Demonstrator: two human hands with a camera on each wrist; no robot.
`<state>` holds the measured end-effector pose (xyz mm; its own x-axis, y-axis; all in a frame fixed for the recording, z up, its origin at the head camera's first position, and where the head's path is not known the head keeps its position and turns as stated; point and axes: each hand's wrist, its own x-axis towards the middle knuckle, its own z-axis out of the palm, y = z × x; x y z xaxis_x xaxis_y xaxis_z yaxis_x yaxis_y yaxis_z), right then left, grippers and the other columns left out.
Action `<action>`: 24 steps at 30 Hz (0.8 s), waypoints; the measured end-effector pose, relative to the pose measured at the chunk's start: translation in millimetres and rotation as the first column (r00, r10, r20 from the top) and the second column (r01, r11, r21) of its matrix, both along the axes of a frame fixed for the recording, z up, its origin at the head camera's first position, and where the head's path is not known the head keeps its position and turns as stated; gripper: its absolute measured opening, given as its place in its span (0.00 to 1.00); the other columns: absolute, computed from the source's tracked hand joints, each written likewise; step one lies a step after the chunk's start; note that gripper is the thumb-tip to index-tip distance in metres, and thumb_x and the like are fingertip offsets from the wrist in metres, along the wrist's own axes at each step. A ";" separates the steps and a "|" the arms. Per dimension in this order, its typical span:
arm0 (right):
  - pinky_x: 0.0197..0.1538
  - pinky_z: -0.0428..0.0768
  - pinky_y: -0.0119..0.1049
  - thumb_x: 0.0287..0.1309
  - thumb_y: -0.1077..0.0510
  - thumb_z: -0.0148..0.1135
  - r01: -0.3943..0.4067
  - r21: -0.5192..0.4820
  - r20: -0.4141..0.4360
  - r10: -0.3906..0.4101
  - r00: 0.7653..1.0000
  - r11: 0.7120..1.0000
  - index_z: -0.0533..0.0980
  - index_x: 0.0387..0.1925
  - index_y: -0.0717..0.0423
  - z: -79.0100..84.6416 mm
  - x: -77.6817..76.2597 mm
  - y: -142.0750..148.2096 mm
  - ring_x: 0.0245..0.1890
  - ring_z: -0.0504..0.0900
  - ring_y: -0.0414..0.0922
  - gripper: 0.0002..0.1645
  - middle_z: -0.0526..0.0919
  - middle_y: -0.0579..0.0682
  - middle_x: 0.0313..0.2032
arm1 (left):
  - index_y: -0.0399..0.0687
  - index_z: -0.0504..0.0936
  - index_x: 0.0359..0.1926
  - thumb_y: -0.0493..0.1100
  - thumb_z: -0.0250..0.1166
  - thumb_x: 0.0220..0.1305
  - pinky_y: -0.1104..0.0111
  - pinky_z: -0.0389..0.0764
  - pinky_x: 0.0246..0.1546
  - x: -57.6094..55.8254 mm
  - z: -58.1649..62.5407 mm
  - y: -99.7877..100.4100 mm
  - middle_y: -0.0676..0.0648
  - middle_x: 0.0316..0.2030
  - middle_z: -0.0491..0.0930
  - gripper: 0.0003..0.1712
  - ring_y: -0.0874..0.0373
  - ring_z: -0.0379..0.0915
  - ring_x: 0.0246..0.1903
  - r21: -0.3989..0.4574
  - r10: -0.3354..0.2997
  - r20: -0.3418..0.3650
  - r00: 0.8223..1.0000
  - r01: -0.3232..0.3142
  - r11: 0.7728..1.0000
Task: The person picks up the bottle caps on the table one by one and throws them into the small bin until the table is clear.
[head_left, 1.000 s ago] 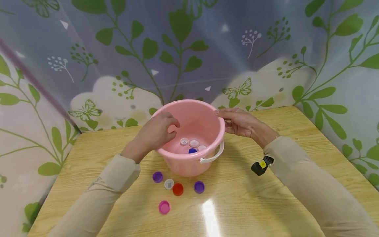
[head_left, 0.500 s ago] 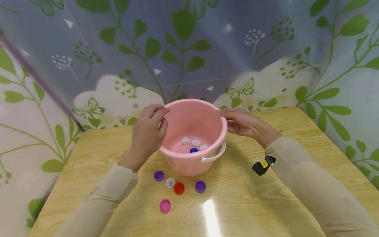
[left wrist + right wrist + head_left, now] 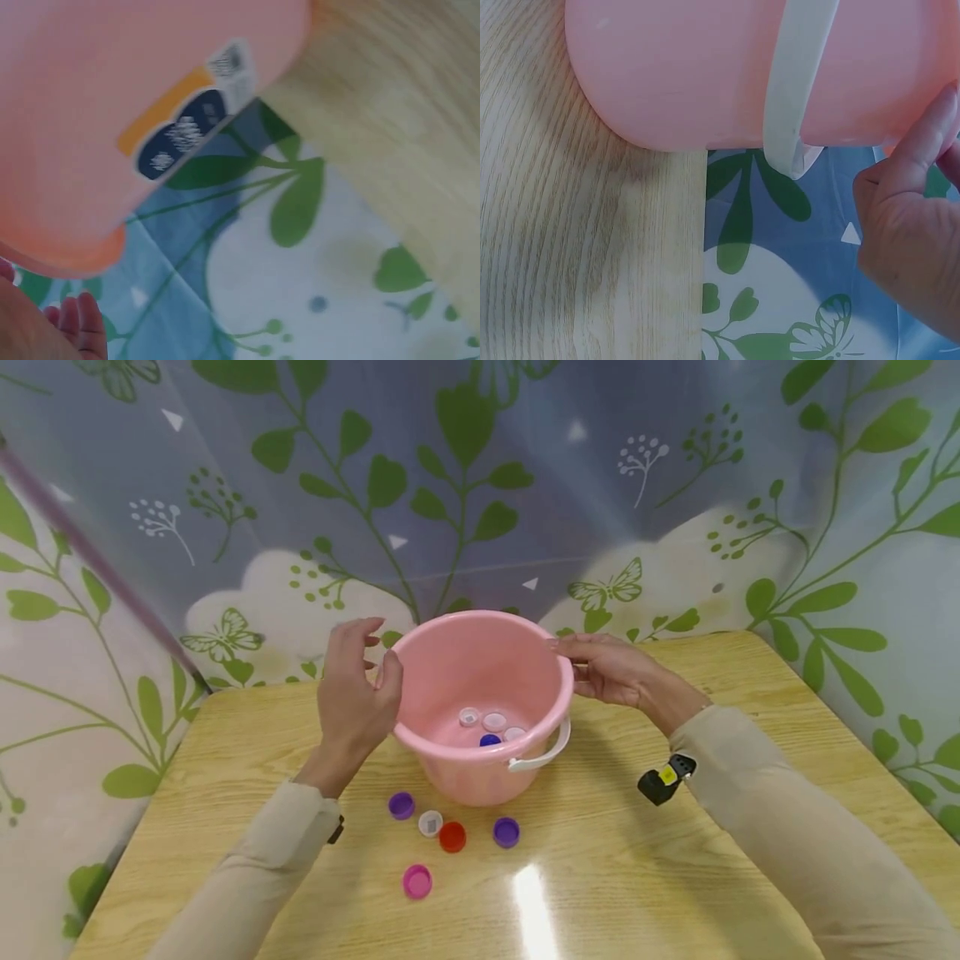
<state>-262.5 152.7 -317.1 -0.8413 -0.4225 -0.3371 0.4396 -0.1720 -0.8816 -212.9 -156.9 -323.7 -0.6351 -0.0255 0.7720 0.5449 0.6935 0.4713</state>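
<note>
A pink bucket (image 3: 480, 768) with a white handle (image 3: 551, 752) stands upright on the wooden table. Several bottle caps lie on its floor, among them a blue cap (image 3: 490, 740) and a white cap (image 3: 468, 717). My left hand (image 3: 358, 689) is beside the bucket's left rim, fingers loosely bent and holding nothing. At the right rim, my right hand (image 3: 611, 672) grips the edge, one fingertip over it and the thumb (image 3: 926, 139) against the outer wall. A printed label (image 3: 184, 124) shows on the bucket's side in the left wrist view.
In front of the bucket lie loose caps: two purple caps, one at left (image 3: 401, 806) and one at right (image 3: 506, 832), a white cap (image 3: 431, 823), a red cap (image 3: 452, 837) and a pink cap (image 3: 417, 882). A leaf-patterned curtain (image 3: 480, 552) hangs behind the table (image 3: 637, 877).
My left hand has drawn back from over the bucket's left side to outside its rim, its fingers spreading upward. My right hand stays at the right rim. The caps lie as before.
</note>
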 end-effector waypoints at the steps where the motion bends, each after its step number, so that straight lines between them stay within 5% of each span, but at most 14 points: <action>1: 0.34 0.83 0.31 0.66 0.57 0.58 -0.003 -0.001 -0.003 0.003 1.000 1.000 0.78 0.41 0.58 0.2 0.0 -0.1 0.27 0.81 0.40 0.08 0.79 0.51 0.30 | 0.39 0.74 0.54 0.39 0.54 0.63 0.59 0.78 0.35 1.4 -2.3 -3.2 0.41 0.48 0.74 0.19 0.51 0.73 0.44 0.009 0.001 0.008 1.000 -0.001 1.000; 7: 0.36 0.83 0.31 0.65 0.57 0.59 -0.011 -0.024 0.010 0.011 1.000 1.000 0.79 0.40 0.58 1.3 0.4 0.1 0.28 0.82 0.41 0.08 0.80 0.51 0.32 | 0.36 0.73 0.55 0.37 0.50 0.67 0.59 0.78 0.36 11.4 -25.4 -26.1 0.40 0.47 0.74 0.18 0.50 0.73 0.43 0.004 0.031 0.112 0.993 -0.032 0.999; 11: 0.36 0.83 0.31 0.65 0.57 0.60 -0.015 -0.028 0.020 0.016 1.000 1.000 0.78 0.41 0.58 1.3 0.6 0.6 0.29 0.82 0.41 0.08 0.80 0.51 0.32 | 0.38 0.77 0.50 0.37 0.53 0.64 0.56 0.78 0.34 21.3 -44.1 -40.7 0.41 0.46 0.75 0.15 0.49 0.73 0.43 -0.131 0.081 0.278 0.957 -0.045 0.990; 15: 0.36 0.83 0.32 0.65 0.57 0.60 -0.011 -0.029 0.026 0.012 1.000 1.000 0.78 0.41 0.58 0.8 0.5 1.2 0.29 0.82 0.42 0.08 0.80 0.51 0.33 | 0.42 0.80 0.47 0.42 0.56 0.63 0.53 0.79 0.34 31.8 -56.9 -46.9 0.43 0.48 0.75 0.14 0.48 0.74 0.45 -0.305 0.107 0.499 0.860 0.058 0.951; 19: 0.36 0.83 0.32 0.65 0.56 0.60 -0.007 -0.032 0.029 0.007 1.000 0.999 0.78 0.41 0.58 0.0 0.0 1.4 0.29 0.82 0.42 0.09 0.80 0.51 0.33 | 0.42 0.80 0.48 0.46 0.62 0.62 0.53 0.80 0.38 39.5 -67.6 -48.8 0.42 0.49 0.75 0.16 0.46 0.75 0.45 -0.348 0.054 0.650 0.758 0.233 0.908; 22: 0.35 0.83 0.32 0.64 0.56 0.60 -0.008 -0.032 0.028 0.009 1.000 0.999 0.78 0.42 0.58 -0.5 -0.3 1.4 0.29 0.83 0.42 0.10 0.80 0.52 0.33 | 0.43 0.80 0.49 0.49 0.66 0.60 0.54 0.80 0.41 44.3 -73.2 -49.8 0.43 0.48 0.75 0.20 0.46 0.75 0.44 -0.354 0.004 0.713 0.701 0.355 0.865; 24: 0.36 0.83 0.32 0.64 0.56 0.60 -0.008 -0.028 0.024 0.009 1.000 1.000 0.77 0.44 0.59 -0.4 -0.4 1.1 0.29 0.83 0.42 0.11 0.81 0.52 0.33 | 0.43 0.80 0.50 0.50 0.68 0.58 0.55 0.79 0.43 46.6 -75.5 -50.1 0.44 0.48 0.76 0.22 0.47 0.75 0.44 -0.375 -0.017 0.733 0.680 0.424 0.824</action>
<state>-262.9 153.8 -317.6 -0.8294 -0.4392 -0.3452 0.4621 -0.1922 -0.8657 -166.3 -207.0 -399.2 -0.9041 0.4269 -0.0173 0.3837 0.8291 0.4067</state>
